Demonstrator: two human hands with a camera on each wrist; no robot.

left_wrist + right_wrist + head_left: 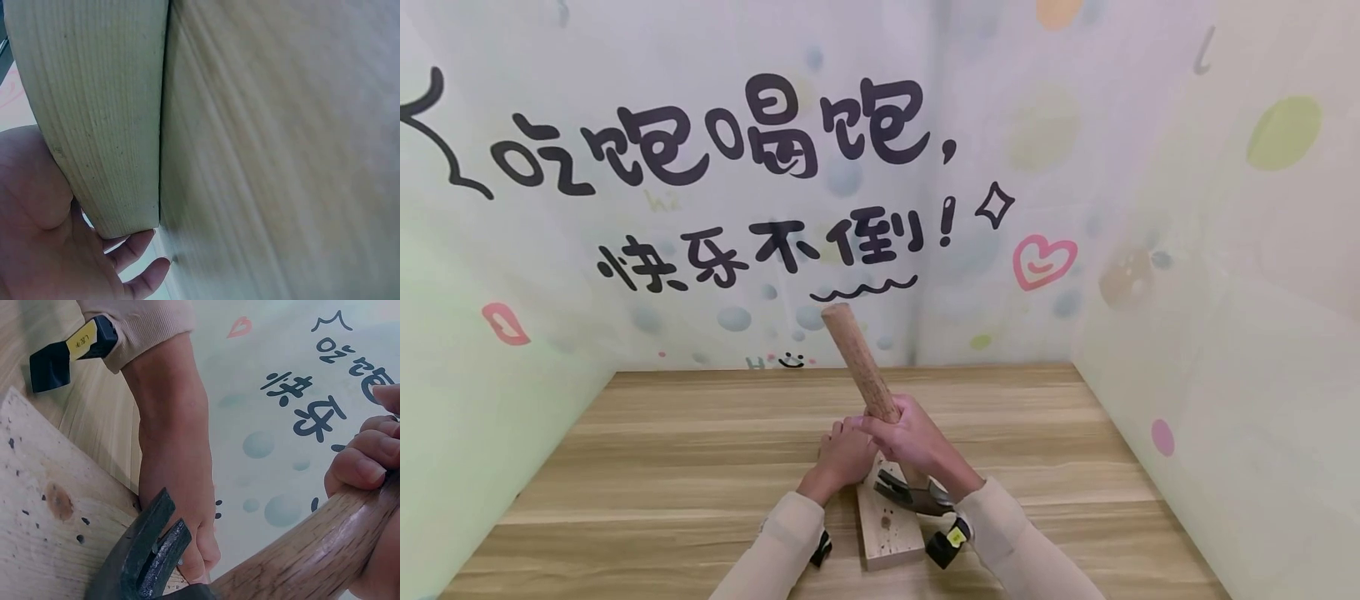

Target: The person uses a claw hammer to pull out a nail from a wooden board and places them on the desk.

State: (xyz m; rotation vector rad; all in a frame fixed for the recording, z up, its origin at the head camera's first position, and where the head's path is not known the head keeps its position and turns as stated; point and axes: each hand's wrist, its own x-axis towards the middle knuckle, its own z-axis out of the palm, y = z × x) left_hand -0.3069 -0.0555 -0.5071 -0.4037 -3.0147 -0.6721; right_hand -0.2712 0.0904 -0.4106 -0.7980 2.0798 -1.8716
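A wooden board [891, 537] with dark holes lies lengthwise on the table. My left hand [846, 457] holds its far end; in the left wrist view, the fingers [133, 250] curl past that end of the board [106, 112]. My right hand [917, 437] grips the wooden handle of a claw hammer [853, 350], which tilts up and away to the left. The dark hammer head [913, 496] sits low over the board, its claw pointing left. In the right wrist view, the claw [140, 550] is close to the left hand [175, 444]. Whether a nail sits at the claw, I cannot tell.
The wood-grain table [700, 467] runs back to a printed wall [970, 317] with black lettering, with pale walls on the left and right. Dark wrist devices [947, 542] sit by both cuffs, one close beside the board's right edge.
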